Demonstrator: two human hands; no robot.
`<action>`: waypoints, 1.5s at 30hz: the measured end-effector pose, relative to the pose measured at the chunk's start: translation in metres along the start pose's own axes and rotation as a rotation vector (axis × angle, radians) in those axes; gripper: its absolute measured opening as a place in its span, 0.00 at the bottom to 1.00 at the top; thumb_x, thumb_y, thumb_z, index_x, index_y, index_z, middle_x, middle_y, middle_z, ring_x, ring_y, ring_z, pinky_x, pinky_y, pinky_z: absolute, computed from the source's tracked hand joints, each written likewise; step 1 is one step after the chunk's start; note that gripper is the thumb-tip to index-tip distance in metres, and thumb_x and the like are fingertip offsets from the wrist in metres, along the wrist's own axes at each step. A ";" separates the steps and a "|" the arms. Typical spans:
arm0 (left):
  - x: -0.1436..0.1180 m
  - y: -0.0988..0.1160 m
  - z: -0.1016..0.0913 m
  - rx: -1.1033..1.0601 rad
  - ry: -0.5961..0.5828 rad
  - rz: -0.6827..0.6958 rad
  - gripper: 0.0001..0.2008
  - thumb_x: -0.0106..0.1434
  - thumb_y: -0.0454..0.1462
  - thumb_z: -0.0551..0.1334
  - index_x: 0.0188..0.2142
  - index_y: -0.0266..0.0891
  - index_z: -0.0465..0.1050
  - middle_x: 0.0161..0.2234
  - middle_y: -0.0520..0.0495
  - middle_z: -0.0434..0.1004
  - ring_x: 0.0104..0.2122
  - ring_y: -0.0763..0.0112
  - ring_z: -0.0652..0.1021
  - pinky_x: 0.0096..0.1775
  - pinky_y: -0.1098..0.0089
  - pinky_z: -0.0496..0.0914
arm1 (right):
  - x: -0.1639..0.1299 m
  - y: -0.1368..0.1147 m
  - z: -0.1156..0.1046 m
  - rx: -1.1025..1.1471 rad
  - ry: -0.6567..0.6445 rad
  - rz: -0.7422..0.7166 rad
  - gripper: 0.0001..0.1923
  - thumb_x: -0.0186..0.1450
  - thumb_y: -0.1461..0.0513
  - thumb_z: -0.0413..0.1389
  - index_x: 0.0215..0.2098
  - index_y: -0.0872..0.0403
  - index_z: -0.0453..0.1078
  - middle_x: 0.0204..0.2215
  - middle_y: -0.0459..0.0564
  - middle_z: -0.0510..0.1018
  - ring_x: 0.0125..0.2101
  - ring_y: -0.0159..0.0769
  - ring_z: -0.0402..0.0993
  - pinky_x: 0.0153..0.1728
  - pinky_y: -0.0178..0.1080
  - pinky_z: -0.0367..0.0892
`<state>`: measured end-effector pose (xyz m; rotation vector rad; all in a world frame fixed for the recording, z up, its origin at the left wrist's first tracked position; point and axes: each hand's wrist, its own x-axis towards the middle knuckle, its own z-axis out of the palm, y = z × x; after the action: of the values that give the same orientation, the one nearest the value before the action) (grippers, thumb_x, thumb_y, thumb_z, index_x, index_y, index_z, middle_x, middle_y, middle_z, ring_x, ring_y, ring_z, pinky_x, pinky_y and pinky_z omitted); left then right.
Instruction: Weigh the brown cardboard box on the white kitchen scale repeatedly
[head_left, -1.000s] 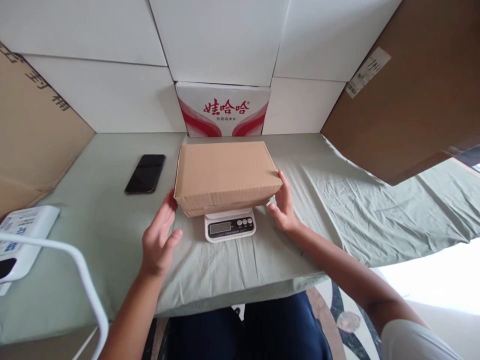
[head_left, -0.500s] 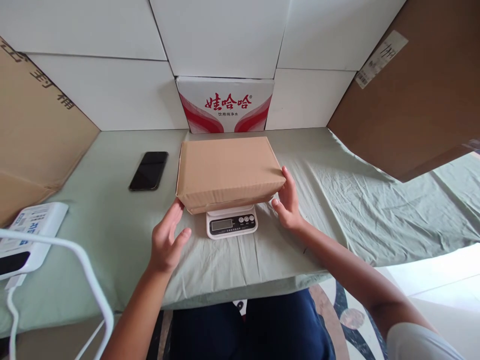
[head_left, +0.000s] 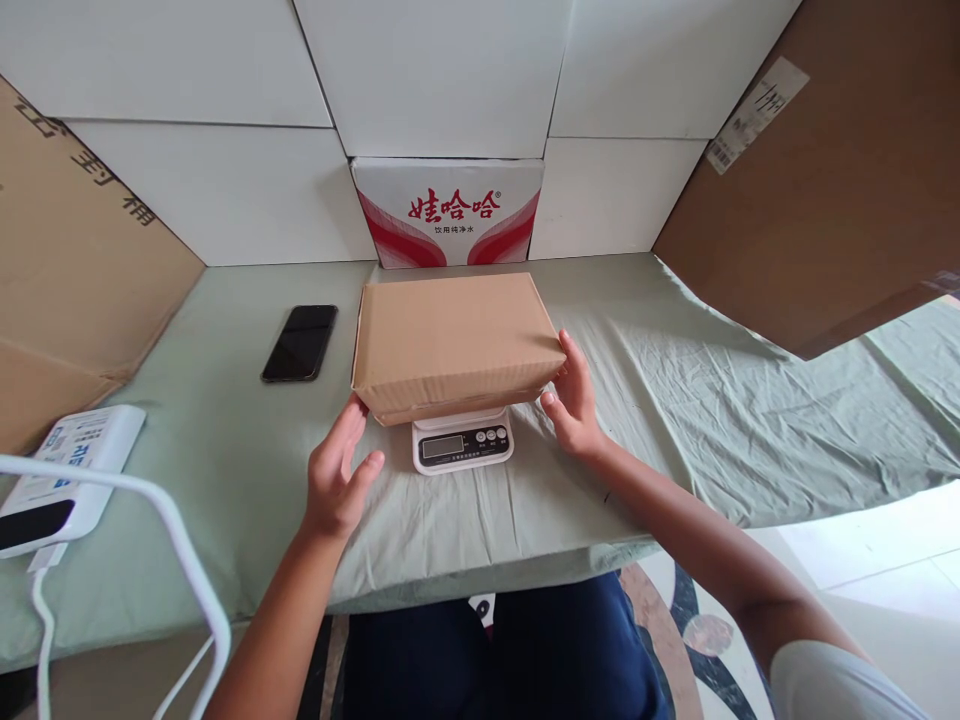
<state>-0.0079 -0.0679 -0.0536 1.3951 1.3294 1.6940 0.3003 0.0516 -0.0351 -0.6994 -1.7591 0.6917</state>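
A: Where is the cardboard box (head_left: 456, 345) sitting?

B: It is resting flat on the small scale (head_left: 463, 441), near the middle of the table (head_left: 225, 470), overhanging the platform on both ends.

A: How is it looking to handle?

B: Stiff and probably light, with smooth sides, so the two short ends are looking like the best hold.

A: And the hands?

B: The right hand (head_left: 576, 400) is touching the right end, fingers spread and loose. The left hand (head_left: 339, 480) is hovering open just beside the front left corner, gripping nothing. A phone (head_left: 300, 343) is lying toward the table's left.

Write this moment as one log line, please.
closed brown cardboard box: resting on white digital kitchen scale | left hand: open, at near-left corner | right hand: open, touching right end
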 end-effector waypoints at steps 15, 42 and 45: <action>0.073 0.031 0.011 -0.095 0.006 0.058 0.29 0.60 0.42 0.68 0.62 0.49 0.71 0.64 0.45 0.70 0.67 0.51 0.67 0.68 0.49 0.58 | 0.070 -0.008 0.006 0.089 0.030 -0.058 0.36 0.69 0.41 0.52 0.71 0.38 0.50 0.71 0.48 0.58 0.68 0.50 0.61 0.64 0.55 0.67; 0.137 -0.038 0.035 -0.174 0.107 -0.112 0.32 0.60 0.44 0.63 0.63 0.39 0.67 0.68 0.37 0.64 0.69 0.56 0.63 0.67 0.56 0.57 | 0.095 0.061 0.037 0.188 0.050 0.222 0.43 0.66 0.38 0.53 0.72 0.43 0.47 0.73 0.52 0.55 0.71 0.47 0.55 0.68 0.54 0.58; 0.136 -0.037 0.038 -0.166 0.027 -0.097 0.31 0.62 0.44 0.62 0.64 0.39 0.67 0.67 0.37 0.65 0.69 0.56 0.63 0.67 0.56 0.57 | 0.093 0.065 0.039 0.222 -0.003 0.239 0.46 0.65 0.37 0.54 0.73 0.44 0.44 0.71 0.54 0.59 0.68 0.46 0.62 0.68 0.55 0.59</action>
<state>-0.0181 0.0765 -0.0382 1.1986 1.2202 1.7220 0.2471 0.1590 -0.0358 -0.7610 -1.5845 1.0339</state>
